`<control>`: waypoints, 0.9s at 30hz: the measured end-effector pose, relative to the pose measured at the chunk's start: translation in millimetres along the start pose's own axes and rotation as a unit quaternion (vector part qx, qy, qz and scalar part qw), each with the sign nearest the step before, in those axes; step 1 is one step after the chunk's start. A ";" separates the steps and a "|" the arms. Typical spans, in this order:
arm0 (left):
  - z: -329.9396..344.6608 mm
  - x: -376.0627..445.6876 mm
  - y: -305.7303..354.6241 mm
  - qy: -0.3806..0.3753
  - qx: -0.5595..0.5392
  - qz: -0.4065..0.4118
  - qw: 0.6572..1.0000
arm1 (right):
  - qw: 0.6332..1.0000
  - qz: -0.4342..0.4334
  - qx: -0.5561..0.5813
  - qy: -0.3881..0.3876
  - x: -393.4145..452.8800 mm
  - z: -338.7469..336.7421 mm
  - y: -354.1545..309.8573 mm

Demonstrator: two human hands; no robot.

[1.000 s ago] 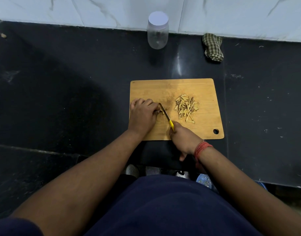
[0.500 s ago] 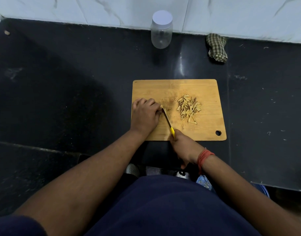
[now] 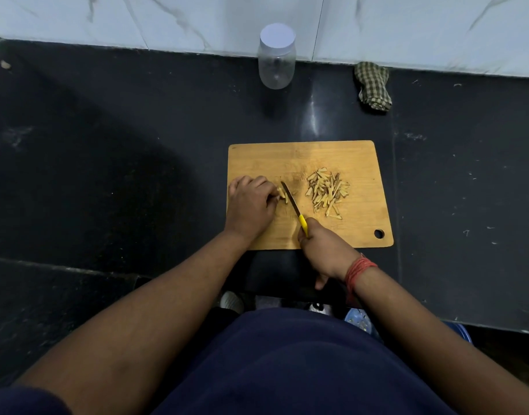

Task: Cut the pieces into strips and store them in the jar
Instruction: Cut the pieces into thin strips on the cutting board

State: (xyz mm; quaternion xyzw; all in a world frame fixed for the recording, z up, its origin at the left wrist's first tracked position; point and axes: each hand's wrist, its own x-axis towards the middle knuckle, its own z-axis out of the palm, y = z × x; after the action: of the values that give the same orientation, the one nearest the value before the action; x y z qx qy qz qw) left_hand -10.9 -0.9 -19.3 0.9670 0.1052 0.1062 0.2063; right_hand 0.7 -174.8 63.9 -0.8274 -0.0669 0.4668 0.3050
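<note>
A wooden cutting board (image 3: 305, 157) lies on a black stone counter (image 3: 107, 145), a round hanging hole near its front right corner. On the board's left part the left hand (image 3: 249, 206) rests knuckles up, its fingers curled down and pinning a small pale piece (image 3: 282, 194) against the wood; the piece shows just past the fingertips, already split into a few strips. The right hand (image 3: 323, 250) sits at the board's near edge, fingers wrapped round the yellow handle of a small knife (image 3: 291, 202), a red thread band on the wrist. The blade runs diagonally away from that hand, up and to the left, and lies right against the right side of the held piece; whether its edge is through the piece cannot be told. To the right of the blade, apart from it, a loose heap of cut strips (image 3: 327, 193) lies on the middle of the board, pale with darker edges. Well behind the board, near the white marble wall (image 3: 197, 19), stands a clear plastic jar (image 3: 276, 67) with its white lid on, and it looks empty. To the jar's right, by the wall, lies a crumpled green checked cloth (image 3: 372, 85)
</note>
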 end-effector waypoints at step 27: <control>-2.1 0.6 -0.1 0.007 0.003 -0.014 1.000 | 0.996 0.001 -0.082 -0.026 6.3 9.5 10.2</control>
State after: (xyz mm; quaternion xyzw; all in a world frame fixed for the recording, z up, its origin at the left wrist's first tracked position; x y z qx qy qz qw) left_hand -10.8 0.1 -17.3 0.9653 0.1207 0.1092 0.2044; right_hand -5.3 -176.4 49.9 -0.8373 -0.1124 0.4814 0.2335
